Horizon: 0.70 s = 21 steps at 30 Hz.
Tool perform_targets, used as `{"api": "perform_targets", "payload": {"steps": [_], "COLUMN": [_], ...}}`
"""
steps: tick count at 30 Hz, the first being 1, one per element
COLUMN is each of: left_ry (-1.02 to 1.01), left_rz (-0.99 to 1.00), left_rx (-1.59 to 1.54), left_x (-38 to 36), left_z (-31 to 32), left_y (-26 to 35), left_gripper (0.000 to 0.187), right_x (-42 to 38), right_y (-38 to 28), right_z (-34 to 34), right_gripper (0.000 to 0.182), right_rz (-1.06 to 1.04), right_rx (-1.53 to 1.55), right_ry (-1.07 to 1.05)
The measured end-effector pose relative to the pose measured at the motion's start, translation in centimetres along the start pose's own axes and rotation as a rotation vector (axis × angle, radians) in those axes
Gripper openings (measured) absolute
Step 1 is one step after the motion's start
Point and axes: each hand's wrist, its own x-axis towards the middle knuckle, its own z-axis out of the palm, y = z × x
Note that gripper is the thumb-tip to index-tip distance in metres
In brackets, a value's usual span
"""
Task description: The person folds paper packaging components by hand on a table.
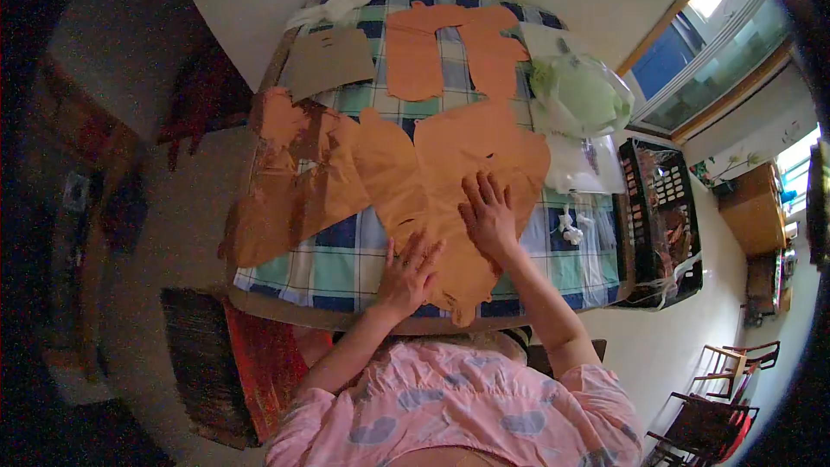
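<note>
Orange sheet (pixel 480 138) flat on counter (pixel 298 310); left hand (pixel 410 278) at its 7 o'clock, right hand (pixel 491 218) at 4, both grips open.

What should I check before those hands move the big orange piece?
1. Left hand and right hand both on the orange piece: ok.
2. Fingers spread, not bunching it up: ok.
3. Orange piece smooth, no wrinkles: not ok, creases show.
4. Its near tip inside the edge of the checked cloth: not ok, it pokes past.
5. White tangle off the orange piece: ok.
6. No folds underneath: cannot tell, hidden.
</note>
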Motion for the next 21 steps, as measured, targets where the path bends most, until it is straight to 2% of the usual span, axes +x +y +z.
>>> {"api": "perform_targets", "payload": {"steps": [9, 12, 15, 18, 21], "left_ry": [-0.053, -0.046, -0.021, -0.069, -0.020], "left_rz": [0.005, 0.016, 0.035, 0.011, 0.034], "left_rx": [0.076, 0.085, 0.018, 0.042, 0.041], "left_x": [0.3, 0.0, 0.0, 0.1, -0.1], "left_z": [0.1, 1.1, 1.1, 0.6, 1.1], "left_y": [0.1, -0.4, -0.7, -0.3, -0.6], "left_gripper": [0.046, 0.047, 0.047, 0.048, 0.047], "right_x": [-0.1, -0.1, 1.1, 2.9, 4.6], "right_y": [-0.2, -0.4, -0.1, 0.7, 1.8], "right_z": [-0.2, -0.6, -1.7, -1.5, 0.1], "right_gripper": [0.050, 0.051, 0.053, 0.054, 0.053], "right_rz": [-0.021, 0.002, -0.016, -0.040, -0.029], "right_rx": [-0.035, 0.052, -0.009, 0.001, -0.107], "right_ry": [-0.044, 0.016, -0.039, -0.001, 0.004]}}
